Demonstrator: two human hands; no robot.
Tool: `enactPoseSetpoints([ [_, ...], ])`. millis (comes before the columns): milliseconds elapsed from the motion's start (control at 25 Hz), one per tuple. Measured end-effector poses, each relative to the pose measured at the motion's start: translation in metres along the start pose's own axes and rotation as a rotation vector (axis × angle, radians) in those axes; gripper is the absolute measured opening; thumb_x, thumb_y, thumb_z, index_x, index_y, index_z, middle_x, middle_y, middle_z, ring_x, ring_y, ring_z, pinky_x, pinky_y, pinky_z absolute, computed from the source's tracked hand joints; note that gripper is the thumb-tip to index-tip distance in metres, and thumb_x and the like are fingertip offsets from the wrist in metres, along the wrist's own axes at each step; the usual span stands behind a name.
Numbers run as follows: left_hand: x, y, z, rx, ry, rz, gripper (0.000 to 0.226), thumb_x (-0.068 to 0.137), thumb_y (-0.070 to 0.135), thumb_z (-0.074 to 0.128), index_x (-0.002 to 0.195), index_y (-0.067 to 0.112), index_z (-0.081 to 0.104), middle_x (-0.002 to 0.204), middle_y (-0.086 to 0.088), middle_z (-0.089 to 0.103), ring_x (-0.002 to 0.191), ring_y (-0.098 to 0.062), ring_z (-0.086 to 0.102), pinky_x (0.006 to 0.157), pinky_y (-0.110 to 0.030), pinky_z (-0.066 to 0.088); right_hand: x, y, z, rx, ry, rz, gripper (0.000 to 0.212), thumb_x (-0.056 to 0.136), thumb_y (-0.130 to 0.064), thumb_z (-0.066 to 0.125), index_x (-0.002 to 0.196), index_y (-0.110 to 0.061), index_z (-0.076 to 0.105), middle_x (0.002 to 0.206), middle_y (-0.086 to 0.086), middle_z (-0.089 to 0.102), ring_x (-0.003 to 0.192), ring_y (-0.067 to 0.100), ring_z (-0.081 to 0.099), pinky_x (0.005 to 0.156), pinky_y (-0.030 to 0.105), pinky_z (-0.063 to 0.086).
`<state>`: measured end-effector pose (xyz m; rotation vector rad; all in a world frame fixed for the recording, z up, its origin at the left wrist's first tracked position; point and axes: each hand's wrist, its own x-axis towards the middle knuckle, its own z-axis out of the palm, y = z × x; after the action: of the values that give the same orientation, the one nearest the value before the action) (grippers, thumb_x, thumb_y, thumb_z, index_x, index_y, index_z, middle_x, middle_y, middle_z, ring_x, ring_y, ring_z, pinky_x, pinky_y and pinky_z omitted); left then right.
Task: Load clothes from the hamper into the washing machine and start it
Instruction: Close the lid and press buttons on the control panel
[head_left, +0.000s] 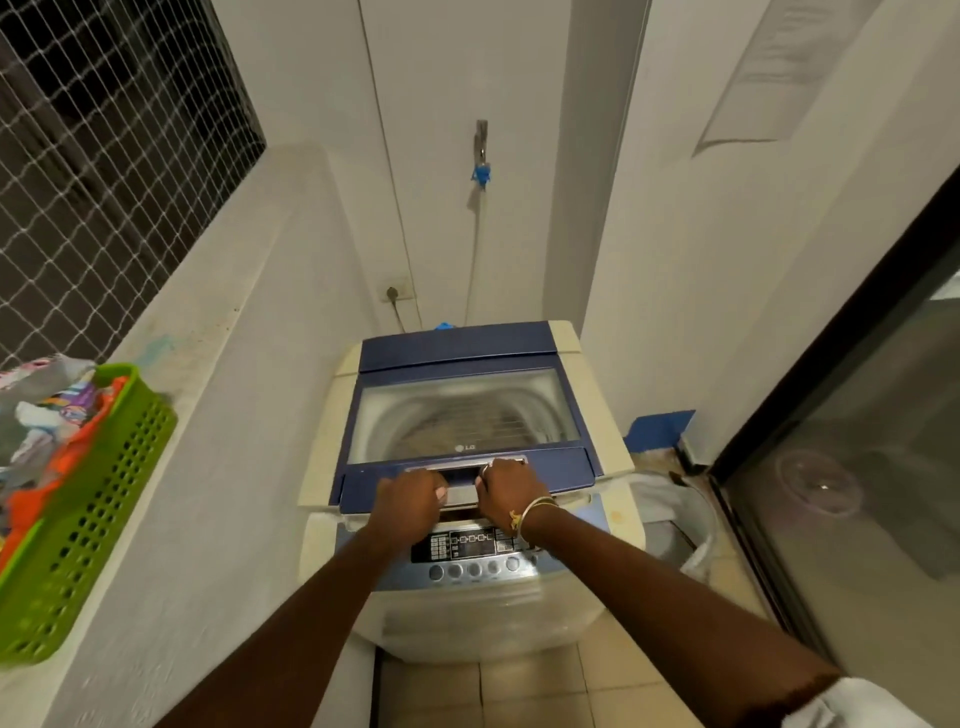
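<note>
Two hands at the washing machine (483, 618): left hand (408, 501) and right hand (511, 488), fingers curled round the lid handle (460, 486), side by side. Green hamper (88, 525), heaped with clothes (47, 415), sits well left of those fingers on the ledge (208, 322).

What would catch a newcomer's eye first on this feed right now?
Centre frame, the left hand and right hand both grip the silver lid handle at the front of the washing machine, on its blue lid with a glass window. Next comes the bright green hamper on the white ledge at far left, heaped with colourful clothes.
</note>
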<state>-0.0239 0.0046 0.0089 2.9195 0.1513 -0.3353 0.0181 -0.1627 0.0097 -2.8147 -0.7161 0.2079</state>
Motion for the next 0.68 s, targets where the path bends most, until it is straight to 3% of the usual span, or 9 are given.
enactPoseSetpoints([
  [160, -0.006, -0.012, 0.030, 0.042, -0.027, 0.098, 0.021, 0.085, 0.011, 0.053, 0.097, 0.027, 0.061, 0.104, 0.005, 0.064, 0.099, -0.019, 0.063, 0.086, -0.037, 0.044, -0.002, 0.000, 0.026, -0.030, -0.053, 0.052, 0.028, 0.090, -0.022, 0.047, 0.096, -0.008, 0.070, 0.103, 0.013, 0.069, 0.097, 0.031, 0.064, 0.083, 0.036, 0.049],
  [320, -0.013, -0.022, 0.050, -0.068, -0.012, 0.149, 0.033, 0.080, 0.004, 0.054, 0.107, 0.024, 0.058, 0.106, 0.003, 0.063, 0.098, -0.021, 0.062, 0.080, -0.034, 0.043, -0.009, -0.005, 0.041, -0.024, -0.062, 0.097, 0.026, 0.079, -0.021, 0.055, 0.098, -0.013, 0.071, 0.102, 0.010, 0.068, 0.097, 0.030, 0.062, 0.082, 0.035, 0.050],
  [400, -0.015, -0.027, 0.059, -0.085, -0.017, 0.179, 0.050, 0.082, 0.004, 0.056, 0.129, 0.020, 0.053, 0.126, 0.000, 0.061, 0.114, -0.021, 0.058, 0.092, -0.036, 0.044, -0.013, -0.004, 0.045, -0.017, -0.077, 0.075, 0.035, 0.077, -0.023, 0.059, 0.109, -0.015, 0.068, 0.107, 0.008, 0.066, 0.101, 0.029, 0.059, 0.085, 0.035, 0.048],
  [480, -0.023, -0.031, 0.061, -0.063, -0.054, 0.201, 0.065, 0.087, 0.005, 0.055, 0.148, 0.016, 0.036, 0.151, -0.004, 0.043, 0.136, -0.024, 0.042, 0.110, -0.041, 0.035, -0.018, -0.002, 0.045, -0.033, -0.115, 0.035, 0.045, 0.078, -0.026, 0.063, 0.121, -0.016, 0.062, 0.111, 0.007, 0.064, 0.103, 0.028, 0.057, 0.087, 0.035, 0.047],
  [600, -0.037, -0.035, 0.058, -0.055, -0.092, 0.240, 0.074, 0.092, 0.010, 0.054, 0.156, 0.015, 0.017, 0.163, -0.006, 0.017, 0.150, -0.027, 0.018, 0.120, -0.048, 0.020, -0.029, -0.004, 0.045, -0.014, -0.078, 0.030, 0.047, 0.082, -0.027, 0.062, 0.127, -0.016, 0.057, 0.115, 0.006, 0.064, 0.105, 0.026, 0.057, 0.091, 0.033, 0.045],
  [680, -0.046, -0.038, 0.059, -0.067, -0.102, 0.251, 0.075, 0.095, 0.016, 0.054, 0.157, 0.016, 0.012, 0.165, -0.006, 0.010, 0.151, -0.028, 0.011, 0.120, -0.050, 0.019, -0.039, -0.007, 0.047, -0.006, -0.019, 0.034, 0.041, 0.092, -0.027, 0.048, 0.131, -0.014, 0.053, 0.127, 0.007, 0.060, 0.116, 0.026, 0.053, 0.100, 0.035, 0.041],
])
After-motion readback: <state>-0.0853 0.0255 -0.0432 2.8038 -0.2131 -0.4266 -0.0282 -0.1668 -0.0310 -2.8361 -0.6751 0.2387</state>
